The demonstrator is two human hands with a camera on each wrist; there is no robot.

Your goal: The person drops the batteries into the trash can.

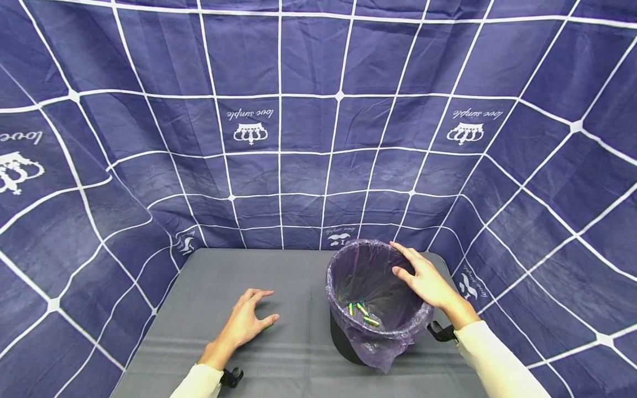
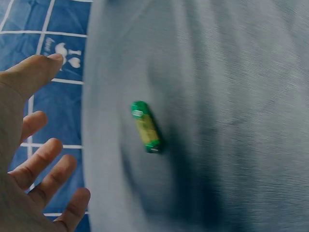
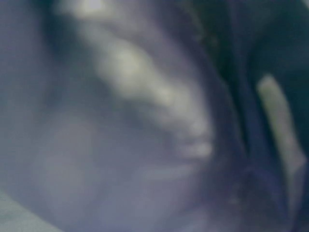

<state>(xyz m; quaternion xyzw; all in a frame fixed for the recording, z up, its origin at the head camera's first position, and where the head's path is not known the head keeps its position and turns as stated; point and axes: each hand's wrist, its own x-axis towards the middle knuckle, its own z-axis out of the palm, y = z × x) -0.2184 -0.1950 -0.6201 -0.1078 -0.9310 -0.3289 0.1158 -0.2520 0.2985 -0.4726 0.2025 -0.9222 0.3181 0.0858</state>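
Observation:
My left hand is held over the grey table with fingers spread and nothing in its grasp. Below it lies a green and yellow battery, mostly hidden under the thumb in the head view. My right hand rests at the right rim of a dark bin lined with a translucent purple bag. Its fingers extend along the rim, while the thumb reaches over the inside. Three batteries lie at the bottom of the bin. The bag fills the right wrist view, blurred.
The grey-covered table is enclosed by a blue curtain with a white grid at the back and sides. Black straps circle both wrists. The bin stands on the right half of the table.

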